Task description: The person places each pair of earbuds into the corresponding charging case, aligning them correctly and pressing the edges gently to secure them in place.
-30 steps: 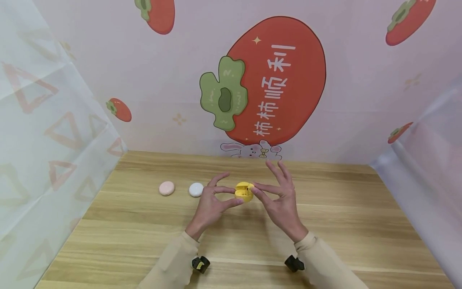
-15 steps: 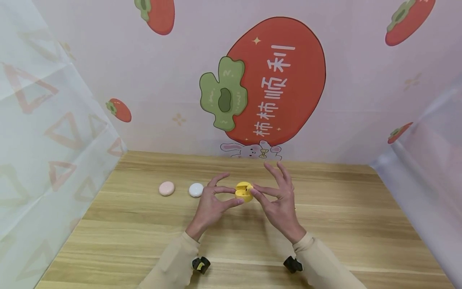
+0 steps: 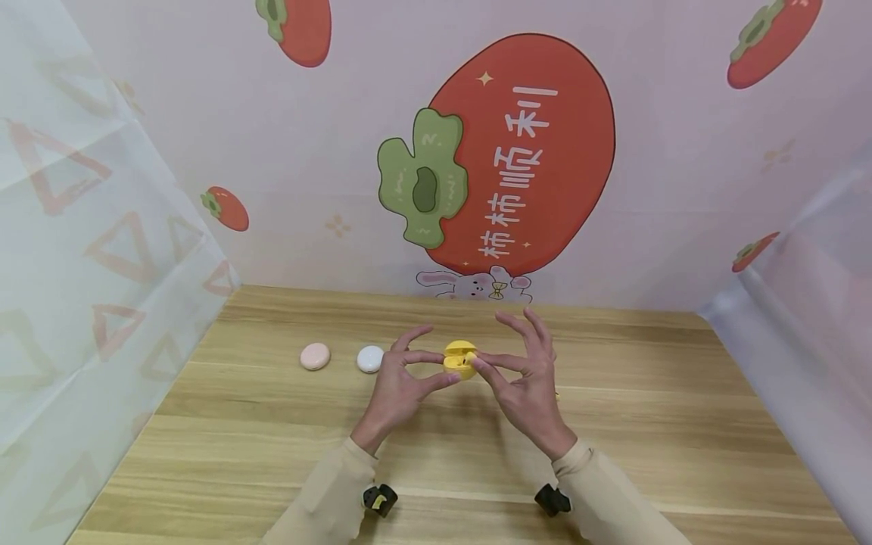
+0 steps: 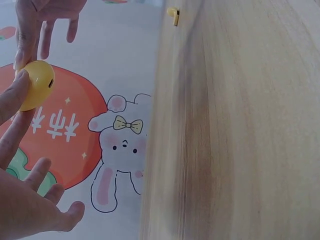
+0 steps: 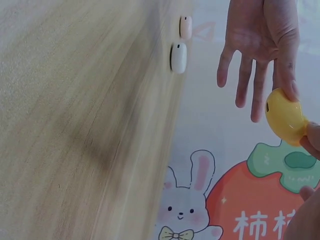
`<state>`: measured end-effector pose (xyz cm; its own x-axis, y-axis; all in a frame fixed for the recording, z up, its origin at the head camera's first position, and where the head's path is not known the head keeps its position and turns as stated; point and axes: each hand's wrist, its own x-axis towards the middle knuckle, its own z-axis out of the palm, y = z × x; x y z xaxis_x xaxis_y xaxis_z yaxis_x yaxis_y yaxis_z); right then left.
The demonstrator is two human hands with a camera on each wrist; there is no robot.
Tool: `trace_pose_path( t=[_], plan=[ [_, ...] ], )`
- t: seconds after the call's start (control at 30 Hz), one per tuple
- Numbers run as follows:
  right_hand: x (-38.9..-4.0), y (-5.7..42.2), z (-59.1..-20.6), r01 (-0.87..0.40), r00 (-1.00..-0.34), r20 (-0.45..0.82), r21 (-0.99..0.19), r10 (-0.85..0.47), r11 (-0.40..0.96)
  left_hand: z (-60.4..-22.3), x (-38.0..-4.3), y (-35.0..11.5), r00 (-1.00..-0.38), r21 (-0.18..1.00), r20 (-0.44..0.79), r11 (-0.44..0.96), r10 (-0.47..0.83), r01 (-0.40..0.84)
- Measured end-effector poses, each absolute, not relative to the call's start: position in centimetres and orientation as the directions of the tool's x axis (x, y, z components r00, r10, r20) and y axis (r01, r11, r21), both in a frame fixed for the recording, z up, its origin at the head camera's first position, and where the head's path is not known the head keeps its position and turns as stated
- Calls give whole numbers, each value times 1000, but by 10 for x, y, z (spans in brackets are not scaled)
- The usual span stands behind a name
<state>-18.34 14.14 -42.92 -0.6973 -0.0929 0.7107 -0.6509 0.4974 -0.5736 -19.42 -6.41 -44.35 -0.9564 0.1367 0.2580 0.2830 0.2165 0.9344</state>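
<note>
A yellow earbud case point(image 3: 459, 370), lid raised, is held above the table. My left hand point(image 3: 400, 384) pinches its left side between thumb and index finger, the other fingers spread. At the case's right side, my right hand point(image 3: 531, 387) pinches a yellow earbud point(image 3: 471, 357) between thumb and index finger, right at the case opening. Its lower part is hard to see. A second yellow earbud point(image 4: 174, 15) lies on the table; in the head view the right hand covers most of it. In the right wrist view the case point(image 5: 285, 116) shows its rounded underside and a small dark port.
Left of the hands, a white round case point(image 3: 370, 359) and a pink round case point(image 3: 315, 356) rest on the wooden table point(image 3: 225, 439). A printed backdrop point(image 3: 306, 151) rises behind the table's far edge, with cloth walls at both sides.
My right hand has shifted slightly left, bringing its earbud further into the case opening. The second earbud now peeks out beside the right hand. The left hand stays put.
</note>
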Motion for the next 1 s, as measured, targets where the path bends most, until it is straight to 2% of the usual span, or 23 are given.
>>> trace_pose_path(
  t=[0.47, 1.0],
  plan=[
    [-183, 143, -427, -614, -742, 664, -612, -98, 498, -442, -194, -64, -954, 932, 265, 219, 137, 290],
    [-187, 160, -425, -585, -758, 649, -627, -70, 515, -444, -193, -66, -956, 934, 261, 217, 135, 285]
  ],
)
